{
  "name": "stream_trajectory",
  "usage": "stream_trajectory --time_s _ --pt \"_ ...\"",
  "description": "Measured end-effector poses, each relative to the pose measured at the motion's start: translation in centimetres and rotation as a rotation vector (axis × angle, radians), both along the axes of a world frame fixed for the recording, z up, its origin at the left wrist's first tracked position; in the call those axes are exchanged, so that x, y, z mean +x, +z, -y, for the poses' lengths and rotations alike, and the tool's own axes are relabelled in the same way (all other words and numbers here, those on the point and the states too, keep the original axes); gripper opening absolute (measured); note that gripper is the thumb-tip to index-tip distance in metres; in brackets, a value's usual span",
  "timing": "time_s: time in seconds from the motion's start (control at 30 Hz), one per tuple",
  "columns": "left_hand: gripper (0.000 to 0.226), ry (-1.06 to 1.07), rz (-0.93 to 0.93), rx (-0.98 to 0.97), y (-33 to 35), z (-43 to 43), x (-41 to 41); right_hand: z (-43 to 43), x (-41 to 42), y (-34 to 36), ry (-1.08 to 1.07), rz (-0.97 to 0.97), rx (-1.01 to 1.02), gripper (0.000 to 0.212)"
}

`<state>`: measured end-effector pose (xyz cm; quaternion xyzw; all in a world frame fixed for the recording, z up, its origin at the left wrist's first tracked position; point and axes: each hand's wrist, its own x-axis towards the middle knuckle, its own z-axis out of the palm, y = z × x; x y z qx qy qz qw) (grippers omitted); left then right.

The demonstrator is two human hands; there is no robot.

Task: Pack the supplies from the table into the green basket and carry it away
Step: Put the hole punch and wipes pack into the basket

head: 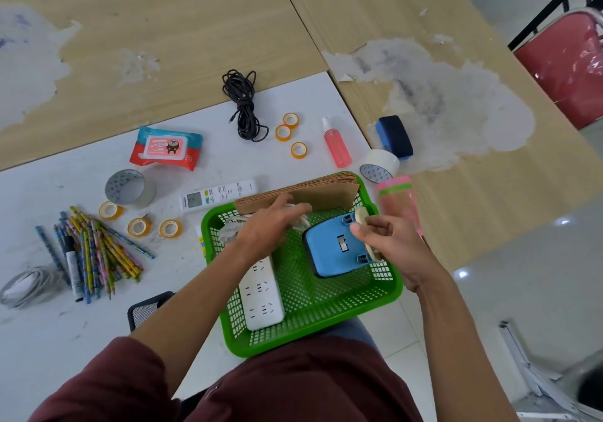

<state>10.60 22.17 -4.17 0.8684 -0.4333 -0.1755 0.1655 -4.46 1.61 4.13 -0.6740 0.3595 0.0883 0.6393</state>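
The green basket [313, 340] sits at the table's near edge, in front of me. It holds a white power strip [261, 294], a blue box [336, 248], brown paper bags [310, 193] standing along its far wall, and a white cord [228, 229]. My left hand [270, 222] hovers over the cord with its fingers stretched out. My right hand [388, 242] is at the basket's right wall and grips a beige tape roll [361, 215] seen edge-on. On the table lie a remote [218, 195], a wipes pack [166, 147], pencils [94, 255] and a black cable [244, 105].
Small yellow tape rolls [282, 133] lie beyond the basket, and others [138, 227] lie to its left. A pink spray bottle [337, 147], blue eraser [394, 136], white tape [380, 164] and pink cylinder [399, 199] are at its right. Silver tape [129, 188] and grey cable [26, 286] lie left. A red chair [567, 66] stands far right.
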Motion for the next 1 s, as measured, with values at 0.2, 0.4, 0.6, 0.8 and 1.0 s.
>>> stream_trajectory --time_s 0.2,0.4,0.6,0.8,1.0 --pt "0.045 0.024 -0.142 -0.164 0.2 -0.9 0.5 -3.2 2.4 -1.2 0.052 -0.047 -0.144 0.040" --pt "0.048 0.043 -0.156 -0.175 0.0 -1.0 0.5 -5.0 5.1 -3.5 -0.003 -0.012 -0.145 0.058" --pt "0.058 0.063 -0.146 -0.161 -0.8 -0.6 -0.1 -6.1 5.7 -5.4 0.115 0.027 -0.293 0.046" --pt "0.089 0.096 -0.214 0.016 -2.5 -2.5 -0.6 -5.4 5.5 -5.6 0.129 -0.021 -0.326 0.036" --pt "0.054 0.199 0.090 0.077 -0.5 -3.1 -2.4 -5.9 7.1 -3.8 -0.015 0.223 -0.652 0.014"
